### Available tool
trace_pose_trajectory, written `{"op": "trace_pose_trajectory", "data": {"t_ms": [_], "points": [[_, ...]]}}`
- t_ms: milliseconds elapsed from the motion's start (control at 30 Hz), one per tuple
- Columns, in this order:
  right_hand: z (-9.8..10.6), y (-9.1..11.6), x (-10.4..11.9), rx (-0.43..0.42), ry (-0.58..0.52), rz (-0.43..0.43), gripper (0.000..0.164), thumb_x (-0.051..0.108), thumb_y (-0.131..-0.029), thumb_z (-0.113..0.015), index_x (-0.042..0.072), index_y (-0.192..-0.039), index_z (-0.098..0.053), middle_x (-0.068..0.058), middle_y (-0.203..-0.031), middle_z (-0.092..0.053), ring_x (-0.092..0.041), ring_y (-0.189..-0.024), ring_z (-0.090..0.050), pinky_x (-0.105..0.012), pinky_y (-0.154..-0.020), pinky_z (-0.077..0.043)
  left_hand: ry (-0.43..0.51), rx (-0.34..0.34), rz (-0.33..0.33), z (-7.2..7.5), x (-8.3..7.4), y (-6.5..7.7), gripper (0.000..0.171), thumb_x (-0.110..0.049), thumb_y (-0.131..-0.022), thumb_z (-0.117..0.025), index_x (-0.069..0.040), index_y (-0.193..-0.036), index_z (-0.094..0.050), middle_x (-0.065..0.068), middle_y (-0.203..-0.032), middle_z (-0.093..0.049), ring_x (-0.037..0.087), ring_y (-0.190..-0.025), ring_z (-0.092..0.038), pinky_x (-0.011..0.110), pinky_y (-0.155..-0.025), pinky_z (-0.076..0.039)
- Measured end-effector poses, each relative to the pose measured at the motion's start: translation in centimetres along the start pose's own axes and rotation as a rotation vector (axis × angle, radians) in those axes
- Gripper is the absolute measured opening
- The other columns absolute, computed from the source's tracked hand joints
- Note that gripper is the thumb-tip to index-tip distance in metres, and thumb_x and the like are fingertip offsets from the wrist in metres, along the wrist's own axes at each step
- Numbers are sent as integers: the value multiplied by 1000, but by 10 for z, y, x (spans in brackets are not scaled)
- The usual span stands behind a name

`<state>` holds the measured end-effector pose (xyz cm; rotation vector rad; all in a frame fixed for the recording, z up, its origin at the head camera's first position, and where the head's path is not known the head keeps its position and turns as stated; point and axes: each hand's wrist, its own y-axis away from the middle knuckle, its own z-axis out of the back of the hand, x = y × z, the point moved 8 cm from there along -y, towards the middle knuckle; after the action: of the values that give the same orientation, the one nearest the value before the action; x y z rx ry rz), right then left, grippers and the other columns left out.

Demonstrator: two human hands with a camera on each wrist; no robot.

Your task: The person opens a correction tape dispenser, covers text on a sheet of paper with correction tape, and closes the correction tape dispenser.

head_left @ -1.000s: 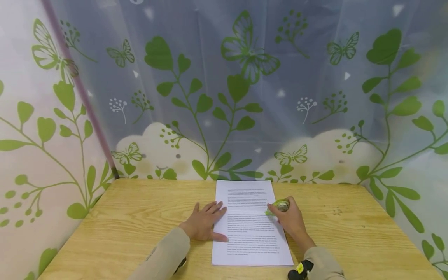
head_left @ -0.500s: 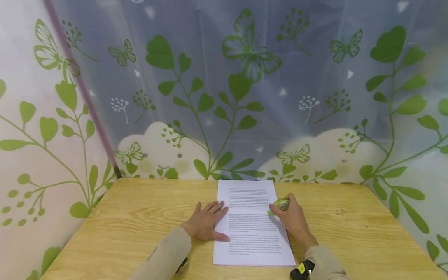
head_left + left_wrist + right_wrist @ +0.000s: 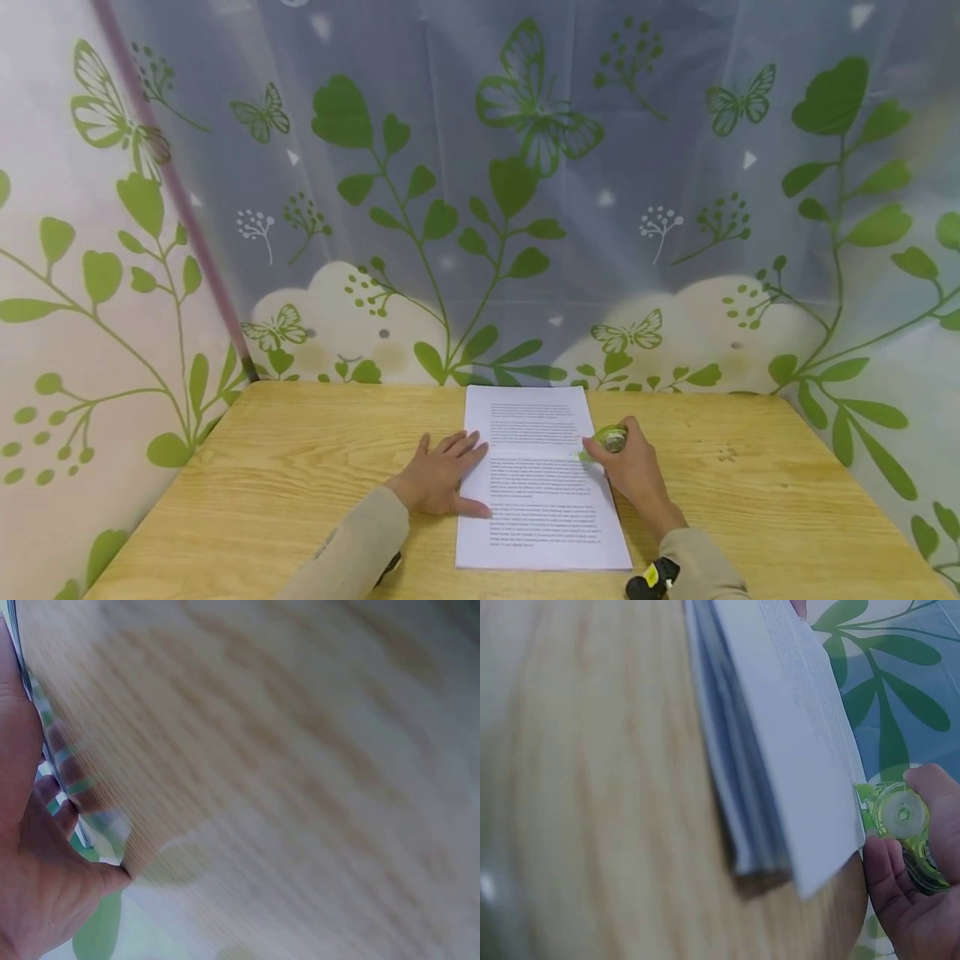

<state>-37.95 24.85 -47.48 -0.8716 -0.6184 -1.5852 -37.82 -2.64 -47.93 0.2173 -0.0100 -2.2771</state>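
Observation:
A stack of printed paper (image 3: 536, 517) lies on the wooden table, its text facing up. My left hand (image 3: 438, 479) rests flat over the stack's left edge, fingers spread; the left wrist view catches its thumb and fingers at the side. In my right hand (image 3: 633, 471) I grip a see-through green correction tape dispenser (image 3: 609, 439) between thumb and fingers. Its tip meets the page near the right margin, in line with a blank white band between text lines. The right wrist view shows the dispenser's round reel (image 3: 902, 814) at the paper's edge.
The wooden table (image 3: 300, 450) spreads to both sides of the paper. Behind it hangs a curtain (image 3: 450, 250) printed with leaves and butterflies. A black wrist device (image 3: 651, 579) sits by the right sleeve.
My right hand and the correction tape dispenser have shifted slightly right across the page. My left hand stays in place on the paper.

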Motion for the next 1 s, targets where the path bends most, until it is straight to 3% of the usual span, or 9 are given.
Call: {"op": "trace_pose_trajectory", "data": {"t_ms": [300,533,767,900,1000], "points": [[-2,-1,-10,25,-130,-37,54,36,-87,-70,3,-113,-37,-14,-88,-58,-17,-61,-57,-29,-50,-46,16,-2,11,2,2,3,97,-74,-79,-53,-14,-151,-28,9,-156,-22,29,-142,-17,69,-102,-12],[13,-1,-33,-111,-529,-190,65,50,-86,-66,2,-120,-38,-9,-78,-60,-16,-61,-64,-28,-63,-55,10,-3,5,0,3,3,98,-75,-78,-52,-14,-152,-28,9,-156,-21,29,-142,-17,69,-102,-13],[2,1,-10,-100,-528,-158,71,48,-82,-71,1,-122,-36,-6,-70,-57,-14,-58,-58,-29,-59,-55,10,-4,7,0,4,3,99,-76,-79,-50,-14,-152,-27,9,-157,-20,29,-142,-17,69,-103,-12],[-20,4,13,-85,-544,-148,80,45,-75,-79,0,-126,-37,-5,-74,-55,-12,-55,-54,-30,-57,-55,16,-10,-10,-3,4,2,99,-77,-79,-49,-14,-152,-27,9,-157,-20,29,-142,-17,69,-102,-11],[-44,7,27,-59,-536,-152,74,46,-72,-81,2,-120,-45,-5,-75,-55,-12,-52,-56,-30,-55,-55,11,-22,-15,-6,5,-1,99,-78,-78,-47,-15,-152,-27,8,-157,-19,29,-143,-16,70,-102,-11]]}}
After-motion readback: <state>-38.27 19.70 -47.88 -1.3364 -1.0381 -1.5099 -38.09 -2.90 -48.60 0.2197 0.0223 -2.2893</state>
